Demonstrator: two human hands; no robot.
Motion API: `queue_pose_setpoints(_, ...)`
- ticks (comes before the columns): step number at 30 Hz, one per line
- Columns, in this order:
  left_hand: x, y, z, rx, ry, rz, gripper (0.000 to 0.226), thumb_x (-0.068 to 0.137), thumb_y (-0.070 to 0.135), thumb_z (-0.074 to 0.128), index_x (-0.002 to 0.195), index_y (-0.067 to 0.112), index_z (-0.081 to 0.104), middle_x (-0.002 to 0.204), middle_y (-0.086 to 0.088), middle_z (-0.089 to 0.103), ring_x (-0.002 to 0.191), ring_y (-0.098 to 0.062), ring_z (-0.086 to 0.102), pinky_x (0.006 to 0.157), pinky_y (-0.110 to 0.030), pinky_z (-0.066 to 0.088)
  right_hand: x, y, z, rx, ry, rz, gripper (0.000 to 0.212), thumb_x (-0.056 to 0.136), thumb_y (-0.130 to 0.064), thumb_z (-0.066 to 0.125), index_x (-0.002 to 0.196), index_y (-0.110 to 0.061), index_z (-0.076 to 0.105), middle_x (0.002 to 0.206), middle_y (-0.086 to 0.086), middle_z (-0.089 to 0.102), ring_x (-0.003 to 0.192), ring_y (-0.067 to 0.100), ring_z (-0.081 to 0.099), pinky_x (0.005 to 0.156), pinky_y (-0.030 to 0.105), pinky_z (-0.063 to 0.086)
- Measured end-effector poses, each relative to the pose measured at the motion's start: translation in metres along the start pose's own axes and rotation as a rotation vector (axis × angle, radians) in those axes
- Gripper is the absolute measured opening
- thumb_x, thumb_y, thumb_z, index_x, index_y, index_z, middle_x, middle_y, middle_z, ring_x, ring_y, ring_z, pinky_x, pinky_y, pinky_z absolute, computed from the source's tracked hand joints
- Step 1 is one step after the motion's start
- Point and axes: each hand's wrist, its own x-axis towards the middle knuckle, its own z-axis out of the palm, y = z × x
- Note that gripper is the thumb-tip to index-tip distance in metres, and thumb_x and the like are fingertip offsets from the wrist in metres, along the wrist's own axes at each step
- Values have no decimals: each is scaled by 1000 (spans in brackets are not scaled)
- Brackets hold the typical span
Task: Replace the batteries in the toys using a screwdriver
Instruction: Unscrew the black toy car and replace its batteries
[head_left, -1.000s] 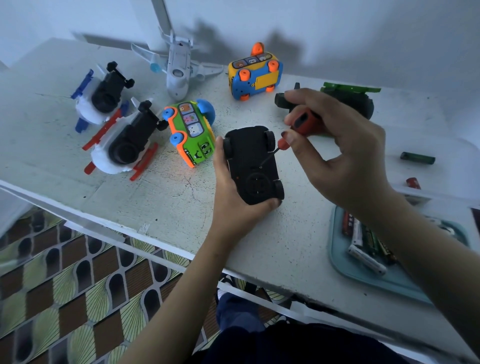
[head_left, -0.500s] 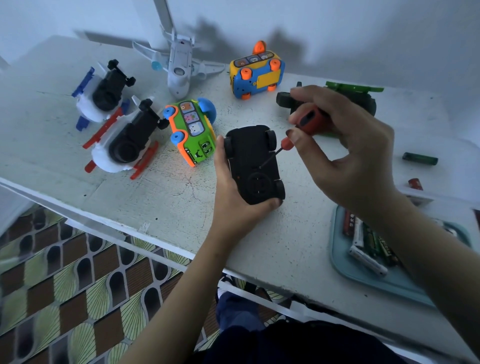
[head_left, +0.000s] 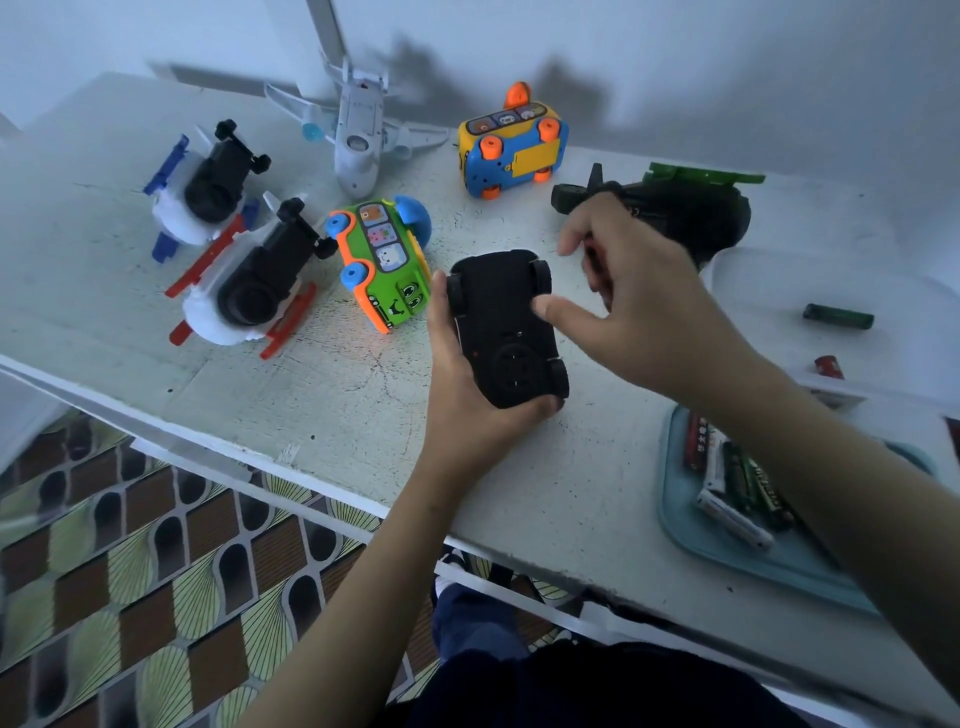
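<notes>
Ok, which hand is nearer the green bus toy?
Left. The left hand grips the black toy car right beside the green bus toy, its thumb close to it; the right hand hovers on the car's far side.

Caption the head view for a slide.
Left hand grips an upturned black car; right hand hovers over it, tray of batteries at right.

The black toy car (head_left: 506, 332) looks like matt plastic. The green bus (head_left: 387, 275) at its nine o'clock is glossy plastic. The table (head_left: 311, 395) shows rough, cracked white paint. The blue tray (head_left: 727, 564) at four o'clock looks smooth.
</notes>
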Motion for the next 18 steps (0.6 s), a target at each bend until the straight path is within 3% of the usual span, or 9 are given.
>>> queue_pose_setpoints(3,0,1,2,4,-3,13,121,62,-15,73,152,7,-5,132,43,33,115,12,52,86,-10,46,1,6,8,-25,-72,66,41,77,-34,74,98,-13,45,70,-7,40,62,7,36,60,26,36)
queue_pose_setpoints(8,1,-2,-2,6,9,9,122,60,0,77,152,17,-2,137,42,28,128,2,47,95,-19,45,2,6,15,-24,-56,117,48,73,-37,78,96,-12,45,71,-17,36,63,-1,36,56,10,30)
queue_pose_setpoints(15,1,-3,-1,0,-8,25,122,61,-9,74,153,10,-4,127,52,32,122,11,48,91,-11,43,4,8,21,-42,-54,143,46,74,-33,78,97,-11,45,72,-15,36,63,2,35,56,16,28)
queue_pose_setpoints(18,0,-1,0,-6,-14,28,121,61,-13,73,152,5,-5,130,46,32,120,13,48,89,-9,43,4,10,23,-46,-59,138,45,75,-31,78,98,-10,45,73,-15,36,63,3,35,56,17,28)
